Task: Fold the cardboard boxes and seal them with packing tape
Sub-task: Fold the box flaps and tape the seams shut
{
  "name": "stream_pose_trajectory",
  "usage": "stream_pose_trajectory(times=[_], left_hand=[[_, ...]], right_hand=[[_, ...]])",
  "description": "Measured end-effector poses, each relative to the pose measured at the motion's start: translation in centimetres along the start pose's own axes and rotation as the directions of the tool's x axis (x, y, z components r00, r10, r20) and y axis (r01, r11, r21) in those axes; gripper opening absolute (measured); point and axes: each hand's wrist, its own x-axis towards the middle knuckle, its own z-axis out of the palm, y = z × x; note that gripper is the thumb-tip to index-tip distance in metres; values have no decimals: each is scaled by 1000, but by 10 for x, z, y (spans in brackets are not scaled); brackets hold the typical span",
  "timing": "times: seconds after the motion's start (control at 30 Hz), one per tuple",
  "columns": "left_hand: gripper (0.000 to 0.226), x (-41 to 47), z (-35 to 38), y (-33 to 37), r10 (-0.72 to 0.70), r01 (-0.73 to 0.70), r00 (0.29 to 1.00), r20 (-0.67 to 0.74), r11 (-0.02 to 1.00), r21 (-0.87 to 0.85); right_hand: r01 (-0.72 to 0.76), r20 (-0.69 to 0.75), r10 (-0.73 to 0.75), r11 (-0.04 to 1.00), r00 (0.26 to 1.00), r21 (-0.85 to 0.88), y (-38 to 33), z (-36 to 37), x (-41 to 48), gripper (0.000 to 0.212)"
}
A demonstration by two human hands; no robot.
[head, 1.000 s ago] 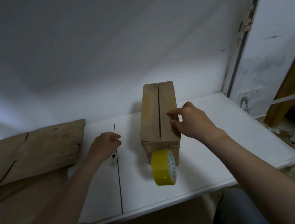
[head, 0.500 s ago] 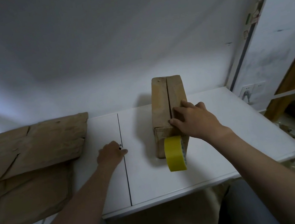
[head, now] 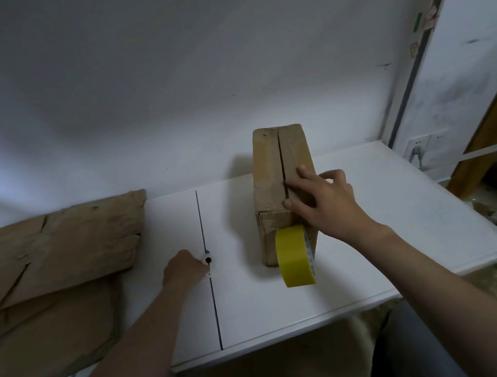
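A tall narrow cardboard box [head: 268, 165] stands on the white table [head: 378, 225], its two top flaps meeting along a dark seam. My right hand [head: 318, 203] lies on the near end of that top, fingers spread and pressing the flaps by the seam. A yellow tape roll [head: 293, 256] stands on edge against the box's near end face. My left hand [head: 183, 270] rests on the table left of the box, fingers curled round a small white tool [head: 208, 261] with a black dot.
Flattened cardboard sheets [head: 44, 255] are stacked on the left part of the table. A dark joint line [head: 216, 312] runs across the tabletop. The wall stands right behind the box. Right of the table are a wall socket [head: 418, 150] and a wooden frame.
My right hand has slid from the box's right flap edge onto the seam at the near end. My left hand stays by the table's joint line.
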Motion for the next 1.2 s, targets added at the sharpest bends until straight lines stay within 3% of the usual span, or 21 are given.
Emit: stream_pose_trajectory(times=[0.1,0.2,0.37,0.47,0.57,0.7,0.8,0.87,0.9,1.0,1.1,1.2], left_hand=[[33,-7,-4,-10,37,-36,999,26,999,-19],[29,-27,-25,3,119,-123,992,-39,980,-156],[17,-97,-74,86,365,-452,892,-268,760,-467],[8,-137,-76,130,515,-583,812,-274,705,-403],[18,-151,-66,150,573,-650,760,-307,684,-332],[21,-151,-54,152,559,-620,784,-268,704,-346],[21,-149,-48,145,445,-500,862,-245,828,-254],[35,-145,-42,139,350,-358,934,-77,902,-243],[37,-146,-38,135,323,-295,946,36,902,-316],[40,-151,-20,131,321,-143,924,209,796,-588],[37,-158,-2,135,303,-66,934,189,667,-742],[11,-163,3,142,320,-53,933,167,578,-814]], right_hand=[[128,-110,-125,992,986,21,4,3,2,32],[275,-194,-266,961,944,19,11,4,7,22],[250,-127,-219,903,967,350,14,0,11,26],[290,-104,-276,818,956,497,7,-10,9,26],[267,-103,-265,716,959,645,6,-11,3,15],[184,-81,-181,673,980,717,13,-9,-2,13],[86,-17,-101,731,995,677,16,-10,0,21],[83,19,-125,758,992,647,18,-10,1,23],[105,29,-157,772,987,627,20,-9,1,23],[188,34,-248,810,968,555,27,-3,3,22],[219,31,-268,843,963,492,38,6,6,24],[228,-3,-252,871,968,434,46,10,10,26]])
